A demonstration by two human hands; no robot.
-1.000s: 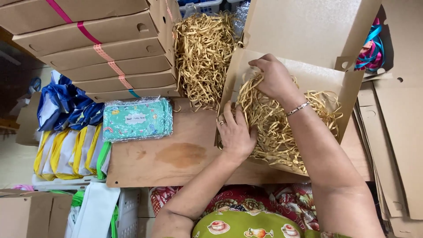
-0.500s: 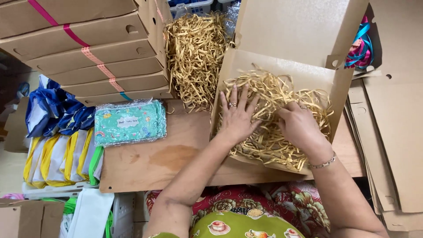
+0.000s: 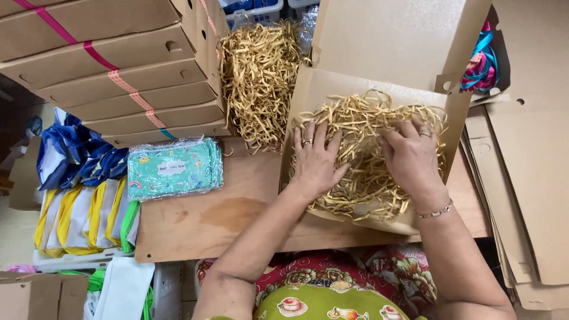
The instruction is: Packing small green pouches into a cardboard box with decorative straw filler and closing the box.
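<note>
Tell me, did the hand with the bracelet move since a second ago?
Yes. The right hand slid from the far edge of the open cardboard box toward the person, and now rests on the shredded paper.

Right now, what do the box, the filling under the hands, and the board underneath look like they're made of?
Open box: plain brown cardboard, matte, with folded flaps. Filling: thin crinkled yellowish strips, likely shredded paper. Board: looks like wood or plywood, smooth, stained.

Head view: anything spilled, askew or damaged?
Nothing stands out. Both hands, left hand and right hand, press the paper shred inside the open cardboard box. The loose shred pile beside it looks like stock.
</note>
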